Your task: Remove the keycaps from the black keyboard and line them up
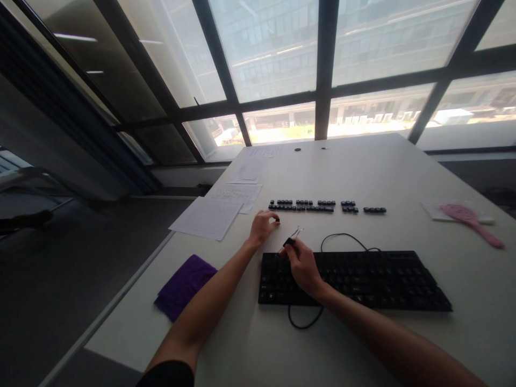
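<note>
A black keyboard (379, 279) lies on the white table (250, 344), its cable looping out behind and in front. My right hand (303, 264) is over the keyboard's left part, closed on a small black tool with thin wire prongs (289, 242). Left of the key rows, my left hand (263, 227) pinches a small black keycap (277, 220) just above the table. Beyond the hands, loose black keycaps (320, 209) stand in two rows, split into several groups. Some of the keyboard's left keys are hidden by my right hand.
A folded purple cloth (183, 285) lies beside my left forearm. Written paper sheets (209, 217) run along the left table edge. At the right, a pink hairbrush (463, 213) rests on a flat white packet. Windows stand behind the table.
</note>
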The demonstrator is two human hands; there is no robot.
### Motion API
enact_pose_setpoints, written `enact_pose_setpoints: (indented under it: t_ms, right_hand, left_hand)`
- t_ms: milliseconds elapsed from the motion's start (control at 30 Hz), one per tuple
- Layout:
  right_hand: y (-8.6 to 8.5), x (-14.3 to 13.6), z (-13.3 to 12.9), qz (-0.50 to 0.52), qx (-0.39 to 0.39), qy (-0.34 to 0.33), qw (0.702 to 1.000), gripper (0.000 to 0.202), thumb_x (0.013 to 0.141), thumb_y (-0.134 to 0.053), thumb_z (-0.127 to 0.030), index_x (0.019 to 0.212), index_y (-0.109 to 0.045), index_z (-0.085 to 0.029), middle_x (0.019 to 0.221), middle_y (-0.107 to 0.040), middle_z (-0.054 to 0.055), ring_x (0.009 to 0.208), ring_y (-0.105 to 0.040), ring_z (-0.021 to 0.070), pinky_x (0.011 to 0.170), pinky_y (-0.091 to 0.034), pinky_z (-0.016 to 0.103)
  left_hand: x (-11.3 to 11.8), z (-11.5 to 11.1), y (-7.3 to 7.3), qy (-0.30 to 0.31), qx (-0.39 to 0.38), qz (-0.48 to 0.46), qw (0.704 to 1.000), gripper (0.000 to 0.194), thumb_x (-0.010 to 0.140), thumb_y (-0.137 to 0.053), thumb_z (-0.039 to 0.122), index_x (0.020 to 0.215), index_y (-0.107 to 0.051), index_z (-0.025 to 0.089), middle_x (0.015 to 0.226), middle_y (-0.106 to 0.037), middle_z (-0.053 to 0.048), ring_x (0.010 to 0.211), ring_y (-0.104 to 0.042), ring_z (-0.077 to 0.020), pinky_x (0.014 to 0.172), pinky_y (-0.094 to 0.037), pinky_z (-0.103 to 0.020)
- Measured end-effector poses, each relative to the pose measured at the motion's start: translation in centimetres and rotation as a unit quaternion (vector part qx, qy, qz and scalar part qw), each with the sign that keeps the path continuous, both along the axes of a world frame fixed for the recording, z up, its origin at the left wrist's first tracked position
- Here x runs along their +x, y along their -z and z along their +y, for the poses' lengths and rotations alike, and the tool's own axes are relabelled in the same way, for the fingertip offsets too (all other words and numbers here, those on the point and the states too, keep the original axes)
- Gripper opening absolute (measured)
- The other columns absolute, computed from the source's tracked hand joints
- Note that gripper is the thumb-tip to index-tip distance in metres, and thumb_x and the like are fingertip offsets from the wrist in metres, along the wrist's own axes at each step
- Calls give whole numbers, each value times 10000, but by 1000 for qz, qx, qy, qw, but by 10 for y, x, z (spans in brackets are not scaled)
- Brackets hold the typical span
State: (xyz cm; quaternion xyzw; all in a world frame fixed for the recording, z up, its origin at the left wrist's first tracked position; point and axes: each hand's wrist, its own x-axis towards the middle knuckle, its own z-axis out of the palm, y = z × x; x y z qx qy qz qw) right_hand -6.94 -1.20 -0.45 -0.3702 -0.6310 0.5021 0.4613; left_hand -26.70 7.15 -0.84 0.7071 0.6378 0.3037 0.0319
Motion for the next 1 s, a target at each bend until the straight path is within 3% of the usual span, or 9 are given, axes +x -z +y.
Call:
enact_pose_setpoints:
  t_ms: [133,300,433,667,833,1000]
  right_hand:
    - [-1,0,1,-1,1,-6,1000,237,958,-484,-305,789,-606,-193,751,-676,26,695,-606,174,682,-434,282]
    - [-2,0,1,-2,-5,-11,1000,236,960,-487,-302,795,-611,-189,752,-677,26,695,-605,171,682,-432,279]
    - [-2,1,1,-3,-8,-14,1000,238,960,-490,-311,794,-608,-188,753,-676,30,711,-610,176,684,-434,281]
    - [-2,1,1,9,-4,-15,1000,234,955,-495,-315,797,-610,-187,735,-653,27,709,-606,181,683,-438,286]
    - [-5,3,2,8,0,-6,1000,229,949,-486,-310,777,-578,-190,708,-620,14,663,-571,171,639,-420,277]
    - [-7,9,2,-70,69,-40,994,171,923,-500,-244,764,-545,-199,720,-621,17,657,-532,171,642,-390,281]
  left_hand:
    - [-4,24,6,-5,4,10,1000,94,734,-772,158,808,-750,211,899,-707,-32,913,-572,-220,891,-457,-356]
    - [-11,39,9,-32,12,14,999,110,723,-781,169,817,-764,224,973,-666,-50,992,-539,-238,940,-434,-370]
    - [-15,43,13,-71,10,1,997,137,695,-811,184,816,-768,233,978,-641,-53,998,-534,-245,943,-438,-375]
    - [-13,42,14,-80,17,-11,997,157,682,-818,164,813,-759,228,995,-631,-55,1021,-528,-248,963,-433,-380]
    - [-3,16,-3,-69,44,-29,996,131,745,-783,190,868,-747,214,977,-649,-49,992,-556,-225,965,-426,-379]
    - [23,-47,-24,0,24,-77,997,116,891,-610,207,920,-722,198,930,-691,-39,831,-584,-172,801,-473,-304]
